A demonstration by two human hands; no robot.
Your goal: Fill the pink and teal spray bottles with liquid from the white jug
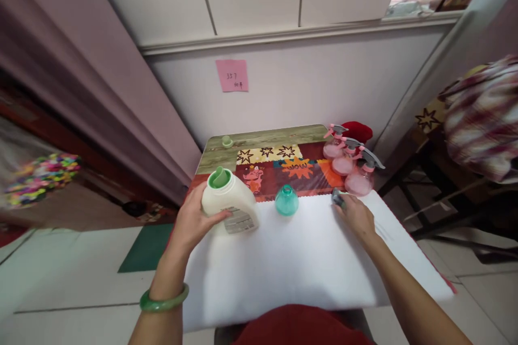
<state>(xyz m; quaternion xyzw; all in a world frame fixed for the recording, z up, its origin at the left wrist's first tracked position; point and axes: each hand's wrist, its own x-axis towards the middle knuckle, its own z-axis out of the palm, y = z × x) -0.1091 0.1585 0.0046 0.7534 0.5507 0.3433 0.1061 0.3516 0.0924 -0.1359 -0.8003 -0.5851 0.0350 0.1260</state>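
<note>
My left hand (197, 215) is wrapped round the side of a white detergent jug (237, 206), which stands uncapped with its green pouring spout (219, 178) showing. On the white cloth in the middle stands a small teal see-through bottle (286, 202) with an open neck, apart from both hands. Farther right, my right hand (358, 214) is closed on a grey trigger spray head (338, 198) at the cloth's far edge; most of it is hidden by the fingers. A light green cap (227, 142) lies at the table's back left.
Several pink spray bottles (359, 179) with grey triggers stand at the table's right back, by a red object (358, 132). A white cloth (299, 269) covers the table's near part. A white wall (291, 81) with a pink note rises behind; a stool (429, 183) stands right.
</note>
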